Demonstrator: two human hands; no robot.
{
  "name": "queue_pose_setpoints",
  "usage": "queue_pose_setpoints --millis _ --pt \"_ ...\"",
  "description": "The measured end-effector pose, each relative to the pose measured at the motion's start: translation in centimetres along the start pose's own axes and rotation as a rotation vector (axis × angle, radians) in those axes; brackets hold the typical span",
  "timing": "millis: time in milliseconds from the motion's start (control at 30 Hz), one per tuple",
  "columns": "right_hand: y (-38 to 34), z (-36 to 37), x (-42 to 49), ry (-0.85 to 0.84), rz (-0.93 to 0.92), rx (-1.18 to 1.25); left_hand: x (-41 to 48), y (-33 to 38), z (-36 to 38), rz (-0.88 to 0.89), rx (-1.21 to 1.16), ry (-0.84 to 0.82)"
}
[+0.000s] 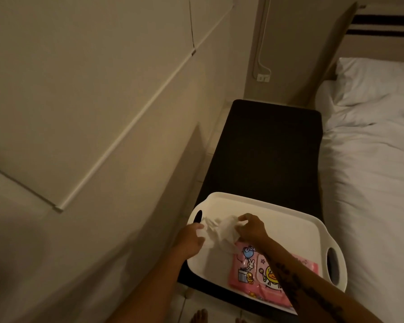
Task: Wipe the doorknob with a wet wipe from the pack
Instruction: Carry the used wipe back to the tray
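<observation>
A pink wet wipe pack (250, 269) with cartoon prints lies in a white handled tray (296, 231); my right forearm crosses over part of it. A crumpled white wet wipe (222, 234) is stretched between both hands above the tray's left side. My left hand (191, 237) grips its left end and my right hand (251, 227) pinches its right end. No doorknob is in view.
The tray rests on a black bench (266, 148) between a beige wall panel (91, 101) on the left and a bed with white sheets (371, 159) on the right. A wall socket with a cable (262, 77) is at the back. Bare toes (198, 317) show on the floor.
</observation>
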State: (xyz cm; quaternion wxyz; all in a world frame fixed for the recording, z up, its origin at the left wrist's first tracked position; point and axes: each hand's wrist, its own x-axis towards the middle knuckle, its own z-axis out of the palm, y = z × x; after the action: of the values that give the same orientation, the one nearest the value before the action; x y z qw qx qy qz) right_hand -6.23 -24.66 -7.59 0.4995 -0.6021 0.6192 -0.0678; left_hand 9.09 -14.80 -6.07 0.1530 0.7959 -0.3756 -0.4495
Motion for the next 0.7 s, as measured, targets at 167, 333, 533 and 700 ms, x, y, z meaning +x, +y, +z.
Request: queue_pose_setpoints --millis 167,333,533,700 --pt "0.5 0.3 0.0 -0.003 -0.037 -0.061 0.1 -0.1 -0.6 -0.054 -0.134 -0.07" --pt "0.1 0.8 -0.4 0.055 -0.073 -0.183 -0.3 0.0 -0.3 -0.086 -0.154 -0.054" --pt "-1.0 1.7 -0.1 0.054 -0.099 -0.207 -0.3 -0.1 0.0 0.023 0.021 0.043" --pt "-2.2 2.2 0.2 0.046 -0.069 0.074 -0.8 -0.3 -0.2 0.07 0.045 0.118"
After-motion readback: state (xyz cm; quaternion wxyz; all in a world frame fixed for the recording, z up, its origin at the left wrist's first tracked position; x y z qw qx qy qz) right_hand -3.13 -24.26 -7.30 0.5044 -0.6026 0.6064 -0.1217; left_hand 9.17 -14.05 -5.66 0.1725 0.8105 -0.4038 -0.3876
